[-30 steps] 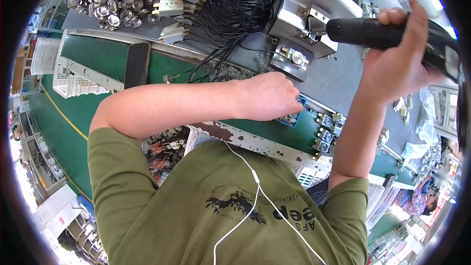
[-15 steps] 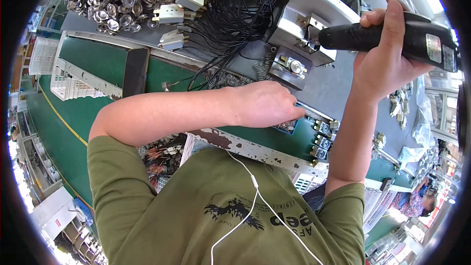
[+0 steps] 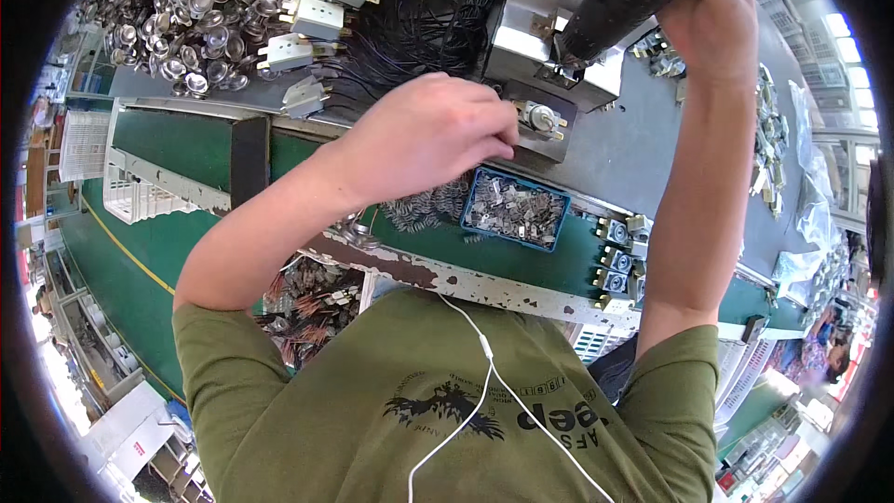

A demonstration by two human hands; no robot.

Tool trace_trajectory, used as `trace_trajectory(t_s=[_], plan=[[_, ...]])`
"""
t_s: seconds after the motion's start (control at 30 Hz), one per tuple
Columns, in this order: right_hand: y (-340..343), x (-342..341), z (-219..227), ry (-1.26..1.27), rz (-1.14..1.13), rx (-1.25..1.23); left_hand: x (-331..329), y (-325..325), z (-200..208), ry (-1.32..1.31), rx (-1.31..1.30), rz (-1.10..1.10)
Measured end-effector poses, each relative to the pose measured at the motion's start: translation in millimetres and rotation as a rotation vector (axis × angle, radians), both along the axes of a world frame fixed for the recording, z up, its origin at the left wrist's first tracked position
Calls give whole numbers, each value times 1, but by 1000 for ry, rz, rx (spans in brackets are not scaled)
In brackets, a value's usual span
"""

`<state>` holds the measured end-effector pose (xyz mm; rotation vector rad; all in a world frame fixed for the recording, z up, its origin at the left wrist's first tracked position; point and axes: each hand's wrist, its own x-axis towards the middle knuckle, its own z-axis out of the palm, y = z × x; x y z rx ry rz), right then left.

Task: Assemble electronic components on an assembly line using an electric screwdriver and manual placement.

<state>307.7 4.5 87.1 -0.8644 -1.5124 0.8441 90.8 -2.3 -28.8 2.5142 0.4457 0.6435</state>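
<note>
My right hand [image 3: 712,9] is wrapped round a black electric screwdriver [image 3: 619,5]. The tool's nose points down-left at a bent metal bracket [image 3: 559,65], and the picture's upper edge cuts off part of its body. My left hand [image 3: 438,126] is closed, fingertips pinched together; whatever they hold is hidden. Those fingertips are beside a round metal thermostat-like part [image 3: 540,118], which sits with brass prongs on a dark fixture block [image 3: 545,154]. Below the left hand, a blue tray [image 3: 467,210] holds many small metal clips.
Metal discs [image 3: 200,37] are heaped at the far left. Beside them lie white plug-like housings [image 3: 317,17] with black wires. Springs [image 3: 419,210] lie left of the tray. Small square parts [image 3: 615,261] stand in rows on the right, and a paint-chipped rail [image 3: 466,281] runs in front of me.
My left hand has moved up and left off the blue tray, which now shows, to beside the fixture block. The right hand and screwdriver have shifted upward, the tool tilting more steeply.
</note>
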Motion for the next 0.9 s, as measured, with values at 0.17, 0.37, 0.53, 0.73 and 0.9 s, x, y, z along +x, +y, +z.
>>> trace_trajectory(t_s=[0.17,0.37,0.53,0.73,0.9], plan=[[-4,-27,-21,215,-285,195,0,2,-3,12,49,75],[-25,-28,-28,74,-550,265,6,4,-4,34,169,112],[6,-13,-41,927,339,338,11,4,-5,17,194,122],[-26,-33,-28,192,-519,287,20,7,-22,46,245,119],[-50,-28,-27,131,-527,173,29,8,-28,56,220,96]])
